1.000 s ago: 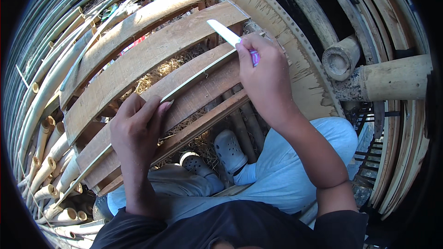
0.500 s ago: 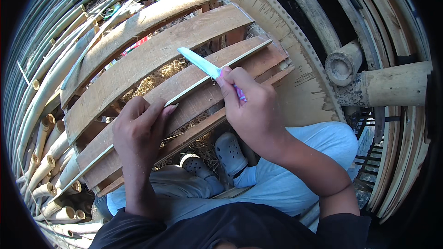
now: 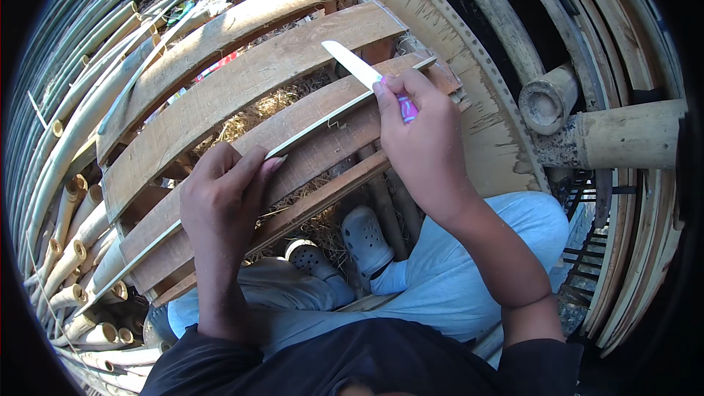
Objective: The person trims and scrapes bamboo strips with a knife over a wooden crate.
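A long, thin bamboo strip [image 3: 317, 129] slants over a slatted wooden pallet [image 3: 257, 73], from the lower left up to the right. My left hand [image 3: 224, 205] pinches the strip near its middle between thumb and fingers. In my right hand [image 3: 424, 128] is a knife [image 3: 352, 64] with a pale blade and a pink-and-white patterned handle. Its blade points up and to the left, its base beside the strip. My right fingers wrap round the handle close to the strip's upper part. A small curled shaving [image 3: 335, 124] shows along the strip's edge.
Bamboo poles [image 3: 70, 198] are stacked along the left. A plywood sheet [image 3: 484, 147] lies beyond the pallet's right end, next to a thick bamboo post [image 3: 616, 136]. Straw [image 3: 257, 114] shows between the slats. My grey clogs [image 3: 365, 240] are under the near edge.
My right hand has slid the knife up and to the right along the strip, toward its far end. The left hand keeps its pinch in nearly the same place.
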`<state>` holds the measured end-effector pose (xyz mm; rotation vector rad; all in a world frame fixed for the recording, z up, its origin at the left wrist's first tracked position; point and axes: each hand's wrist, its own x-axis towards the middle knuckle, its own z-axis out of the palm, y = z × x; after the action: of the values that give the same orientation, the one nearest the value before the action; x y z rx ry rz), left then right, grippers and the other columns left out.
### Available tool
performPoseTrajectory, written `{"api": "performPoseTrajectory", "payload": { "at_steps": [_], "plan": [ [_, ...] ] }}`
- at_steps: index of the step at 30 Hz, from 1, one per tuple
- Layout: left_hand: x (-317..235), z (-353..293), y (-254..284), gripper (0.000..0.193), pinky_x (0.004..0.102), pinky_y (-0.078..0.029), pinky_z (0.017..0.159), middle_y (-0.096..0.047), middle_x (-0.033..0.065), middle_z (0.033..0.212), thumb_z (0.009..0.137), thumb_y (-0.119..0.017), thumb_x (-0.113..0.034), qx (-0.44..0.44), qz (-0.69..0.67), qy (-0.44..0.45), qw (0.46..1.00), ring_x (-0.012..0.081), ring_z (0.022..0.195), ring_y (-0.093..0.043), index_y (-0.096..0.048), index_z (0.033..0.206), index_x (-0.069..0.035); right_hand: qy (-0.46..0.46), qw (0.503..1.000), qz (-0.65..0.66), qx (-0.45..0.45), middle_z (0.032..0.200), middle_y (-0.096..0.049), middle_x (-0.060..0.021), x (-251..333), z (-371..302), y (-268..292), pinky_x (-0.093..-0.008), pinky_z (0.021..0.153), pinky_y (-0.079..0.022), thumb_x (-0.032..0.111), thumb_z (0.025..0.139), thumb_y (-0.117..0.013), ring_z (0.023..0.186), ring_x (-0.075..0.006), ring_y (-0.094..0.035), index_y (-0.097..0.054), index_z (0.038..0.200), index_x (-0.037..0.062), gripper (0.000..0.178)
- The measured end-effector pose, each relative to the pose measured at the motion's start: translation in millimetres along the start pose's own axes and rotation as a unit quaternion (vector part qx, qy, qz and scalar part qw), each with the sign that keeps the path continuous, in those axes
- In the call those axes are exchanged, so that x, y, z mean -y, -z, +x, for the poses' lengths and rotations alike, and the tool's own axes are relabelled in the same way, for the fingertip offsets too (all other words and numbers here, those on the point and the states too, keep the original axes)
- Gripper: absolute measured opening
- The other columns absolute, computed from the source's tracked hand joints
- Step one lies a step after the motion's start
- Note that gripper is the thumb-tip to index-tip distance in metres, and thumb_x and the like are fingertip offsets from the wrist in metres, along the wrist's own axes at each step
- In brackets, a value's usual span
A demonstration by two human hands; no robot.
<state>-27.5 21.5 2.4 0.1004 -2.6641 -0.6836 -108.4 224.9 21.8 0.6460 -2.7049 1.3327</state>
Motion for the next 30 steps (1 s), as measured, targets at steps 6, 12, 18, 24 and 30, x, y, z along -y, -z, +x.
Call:
{"api": "performPoseTrajectory", "payload": {
  "at_steps": [6, 12, 18, 24, 30],
  "plan": [
    [-1, 1, 0, 0.018, 0.0377, -0.041, 0.057, -0.048, 0.0072, 0.071, 0.084, -0.086, -0.019, 0.002, 0.01, -0.004, 1.0, 0.0209, 0.062, -0.051, -0.078, 0.097, -0.009, -0.04, 0.999, -0.019, -0.008, 0.074, -0.066, -0.0239, 4, 9, 7, -0.0531, 0.061, -0.05, 0.015, 0.104, -0.062, 0.076, -0.0467, -0.069, -0.061, 0.098, 0.0026, 0.014],
    [0, -2, 0, 0.018, 0.0377, -0.042, 0.057, -0.05, 0.0078, 0.071, 0.084, -0.086, -0.018, 0.0, 0.01, -0.004, 1.0, 0.0229, 0.062, -0.053, -0.079, 0.097, -0.008, -0.011, 0.999, -0.029, -0.006, 0.076, -0.069, -0.0224, -10, 16, 14, -0.0529, 0.061, -0.051, 0.016, 0.101, -0.067, 0.076, -0.0452, -0.07, -0.064, 0.106, 0.0027, 0.015],
    [1, -2, -1, 0.018, 0.0378, -0.044, 0.058, -0.055, 0.0086, 0.074, 0.082, -0.087, -0.016, -0.018, 0.006, -0.028, 0.999, 0.0236, 0.065, -0.057, -0.079, 0.095, -0.008, 0.027, 0.988, -0.14, 0.055, 0.076, -0.07, -0.0201, -20, 23, 20, -0.0543, 0.066, -0.053, 0.018, 0.095, -0.072, 0.075, -0.0431, -0.071, -0.07, 0.104, 0.0073, 0.014],
    [1, 3, -2, 0.023, 0.0391, -0.052, 0.08, -0.074, 0.0056, 0.094, 0.077, -0.088, -0.012, -0.093, 0.04, -0.099, 0.99, 0.0268, 0.088, -0.068, -0.079, 0.098, -0.008, 0.08, 0.981, -0.175, 0.022, 0.08, -0.073, -0.0171, -36, 44, 37, -0.0514, 0.072, -0.055, 0.011, 0.091, -0.072, 0.079, -0.0409, -0.072, -0.075, 0.107, 0.0107, 0.016],
    [-3, 4, -3, 0.03, 0.0414, -0.049, 0.092, -0.077, 0.0059, 0.109, 0.081, -0.086, -0.014, -0.137, 0.035, -0.055, 0.988, 0.0263, 0.097, -0.07, -0.079, 0.11, -0.009, 0.011, 0.969, -0.248, 0.006, 0.084, -0.075, -0.0161, -52, 70, 74, -0.0483, 0.074, -0.055, 0.014, 0.09, -0.075, 0.082, -0.0387, -0.073, -0.077, 0.105, 0.01, 0.015]
  ]
}}
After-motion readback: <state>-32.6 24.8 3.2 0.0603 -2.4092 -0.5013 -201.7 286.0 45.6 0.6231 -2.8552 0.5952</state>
